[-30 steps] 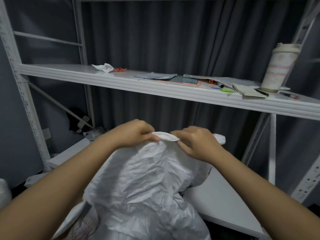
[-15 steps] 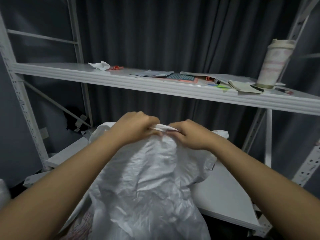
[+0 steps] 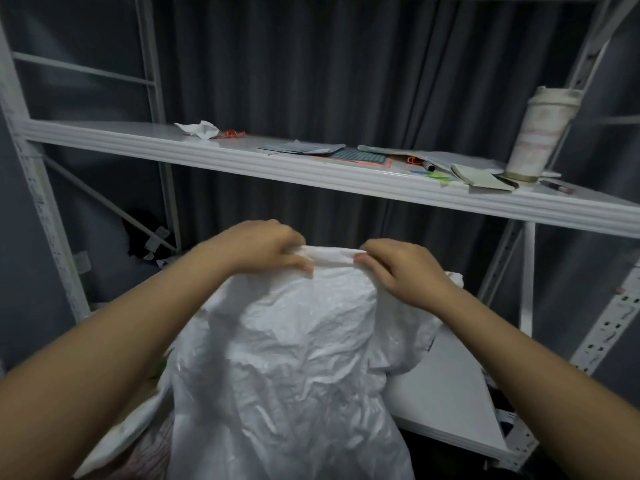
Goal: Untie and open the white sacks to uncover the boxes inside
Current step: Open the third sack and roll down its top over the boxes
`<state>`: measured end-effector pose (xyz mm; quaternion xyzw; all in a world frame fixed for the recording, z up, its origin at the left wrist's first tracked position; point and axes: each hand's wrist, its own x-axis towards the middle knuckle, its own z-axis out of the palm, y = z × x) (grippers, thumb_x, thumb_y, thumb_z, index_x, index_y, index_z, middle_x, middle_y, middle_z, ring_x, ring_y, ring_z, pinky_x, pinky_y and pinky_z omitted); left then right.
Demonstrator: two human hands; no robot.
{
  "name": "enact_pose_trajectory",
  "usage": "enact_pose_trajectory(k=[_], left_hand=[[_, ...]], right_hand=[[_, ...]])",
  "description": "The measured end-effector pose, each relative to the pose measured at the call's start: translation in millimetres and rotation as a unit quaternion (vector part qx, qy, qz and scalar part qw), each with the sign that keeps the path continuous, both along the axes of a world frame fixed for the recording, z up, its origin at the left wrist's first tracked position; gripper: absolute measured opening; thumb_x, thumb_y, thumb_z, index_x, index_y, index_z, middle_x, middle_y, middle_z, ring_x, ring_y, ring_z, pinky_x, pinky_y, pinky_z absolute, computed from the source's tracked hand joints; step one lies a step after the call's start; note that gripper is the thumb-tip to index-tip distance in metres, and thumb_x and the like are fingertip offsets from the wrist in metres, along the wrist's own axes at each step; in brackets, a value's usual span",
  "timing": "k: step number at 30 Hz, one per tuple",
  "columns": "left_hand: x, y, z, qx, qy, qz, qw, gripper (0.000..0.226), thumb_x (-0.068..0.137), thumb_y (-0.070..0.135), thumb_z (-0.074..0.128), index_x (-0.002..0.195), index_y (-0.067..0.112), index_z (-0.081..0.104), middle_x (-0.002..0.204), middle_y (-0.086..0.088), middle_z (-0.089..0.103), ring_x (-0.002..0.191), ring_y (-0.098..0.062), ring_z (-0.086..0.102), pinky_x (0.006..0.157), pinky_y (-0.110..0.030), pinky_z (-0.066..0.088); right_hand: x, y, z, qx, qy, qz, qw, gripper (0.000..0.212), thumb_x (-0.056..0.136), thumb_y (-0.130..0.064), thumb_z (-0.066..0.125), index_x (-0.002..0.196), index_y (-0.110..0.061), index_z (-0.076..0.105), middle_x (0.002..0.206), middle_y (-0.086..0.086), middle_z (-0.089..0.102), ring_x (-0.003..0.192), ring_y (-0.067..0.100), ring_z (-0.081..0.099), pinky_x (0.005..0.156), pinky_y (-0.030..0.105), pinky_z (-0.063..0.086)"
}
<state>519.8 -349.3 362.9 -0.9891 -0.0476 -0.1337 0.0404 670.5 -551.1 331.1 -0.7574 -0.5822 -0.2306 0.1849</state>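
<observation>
Dark curtains (image 3: 346, 81) hang behind white metal shelving (image 3: 311, 171), and the white sack (image 3: 298, 358) stands front and centre on the lower shelf (image 3: 446, 386). Left hand (image 3: 258, 245) and right hand (image 3: 403, 268) each pinch the bunched mouth (image 3: 330, 256), a short strip stretched between them. No box is showing yet, so I'd say the opening is only underway.

Head view: single wide-angle camera, worn on the head.
Faces forward and slightly down, close over both forearms; white sack (image 3: 294, 358) fills lower centre, upper shelf (image 3: 311, 171) crosses mid-frame, dark curtain (image 3: 311, 71) behind. Straight lines bow at the edges.
</observation>
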Motion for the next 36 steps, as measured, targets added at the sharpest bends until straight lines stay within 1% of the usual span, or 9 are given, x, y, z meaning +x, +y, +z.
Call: enact_pose_trajectory(k=[4, 9, 13, 15, 21, 25, 27, 32, 36], left_hand=[[3, -4, -3, 0.001, -0.124, -0.063, 0.99, 0.04, 0.088, 0.054, 0.053, 0.072, 0.018, 0.043, 0.055, 0.01, 0.04, 0.06, -0.018, 0.044, 0.055, -0.031, 0.028], [-3, 4, 11, -0.106, 0.011, 0.014, 0.994, 0.052, 0.081, 0.063, 0.057, 0.068, 0.013, 0.054, 0.058, 0.004, 0.051, 0.057, -0.014, 0.047, 0.055, -0.033, 0.035], [-7, -3, 6, 0.032, -0.112, -0.033, 0.993, 0.045, 0.089, 0.058, 0.047, 0.069, 0.017, 0.049, 0.062, 0.005, 0.052, 0.066, -0.02, 0.054, 0.056, -0.031, 0.032], [-8, -11, 5, 0.066, -0.152, -0.062, 0.984, 0.043, 0.088, 0.06, 0.044, 0.082, 0.019, 0.055, 0.072, 0.005, 0.059, 0.072, -0.021, 0.058, 0.057, -0.031, 0.033], [-18, 8, 17, -0.005, -0.013, 0.036, 0.999, 0.038, 0.087, 0.059, 0.051, 0.079, 0.024, 0.062, 0.068, 0.008, 0.059, 0.066, -0.008, 0.052, 0.056, -0.027, 0.035], [-17, 2, 13, -0.032, -0.128, -0.031, 0.991, 0.014, 0.092, 0.032, 0.058, 0.095, 0.026, 0.071, 0.08, 0.004, 0.069, 0.077, -0.018, 0.062, 0.064, -0.032, 0.044], [-16, -6, 14, -0.083, -0.109, -0.064, 0.988, 0.016, 0.085, 0.042, 0.064, 0.094, 0.029, 0.068, 0.078, 0.008, 0.067, 0.077, -0.014, 0.062, 0.065, -0.034, 0.047], [-21, -11, 23, -0.241, 0.067, -0.002, 0.968, 0.042, 0.081, 0.062, 0.057, 0.087, 0.021, 0.067, 0.079, 0.002, 0.066, 0.071, -0.01, 0.059, 0.067, -0.029, 0.045], [-22, -19, 19, 0.07, -0.067, -0.014, 0.995, 0.046, 0.09, 0.059, 0.042, 0.088, 0.017, 0.061, 0.073, 0.002, 0.061, 0.076, -0.023, 0.059, 0.061, -0.031, 0.033]], right_hand=[[-4, 4, 13, -0.044, 0.142, 0.035, 0.988, 0.033, 0.094, -0.055, 0.043, 0.113, -0.033, 0.059, 0.101, -0.013, 0.066, 0.087, 0.009, 0.06, 0.074, 0.035, 0.049], [3, -4, 11, 0.028, -0.172, -0.007, 0.985, 0.041, 0.093, -0.043, 0.036, 0.091, -0.022, 0.072, 0.071, -0.002, 0.066, 0.071, 0.026, 0.063, 0.049, 0.026, 0.039], [-15, 2, 18, -0.039, 0.063, 0.049, 0.996, 0.049, 0.09, -0.057, 0.051, 0.136, -0.043, 0.045, 0.126, -0.014, 0.061, 0.113, 0.011, 0.055, 0.088, 0.033, 0.047], [-21, 7, 19, -0.021, 0.116, 0.077, 0.99, 0.035, 0.093, -0.046, 0.053, 0.127, -0.043, 0.055, 0.113, -0.013, 0.069, 0.099, 0.012, 0.064, 0.083, 0.038, 0.052], [-8, -9, 20, 0.041, -0.191, 0.028, 0.98, 0.046, 0.082, -0.029, 0.04, 0.118, -0.028, 0.068, 0.07, -0.003, 0.068, 0.057, 0.024, 0.064, 0.043, 0.025, 0.036], [-28, -3, 31, -0.036, 0.099, 0.051, 0.993, 0.061, 0.086, -0.066, 0.049, 0.142, -0.046, 0.036, 0.134, -0.012, 0.057, 0.118, 0.011, 0.055, 0.094, 0.035, 0.047], [-38, 5, 34, -0.032, 0.172, 0.084, 0.981, 0.039, 0.092, -0.055, 0.051, 0.126, -0.037, 0.058, 0.116, -0.01, 0.068, 0.104, 0.012, 0.062, 0.088, 0.038, 0.05], [-28, 6, 16, 0.043, -0.251, 0.006, 0.967, 0.028, 0.083, -0.016, 0.049, 0.1, -0.015, 0.071, 0.065, 0.002, 0.056, 0.051, 0.025, 0.055, 0.04, 0.024, 0.029], [-45, 4, 28, -0.026, 0.131, 0.06, 0.989, 0.037, 0.097, -0.054, 0.038, 0.108, -0.03, 0.065, 0.086, -0.011, 0.064, 0.076, 0.007, 0.056, 0.068, 0.03, 0.044]])
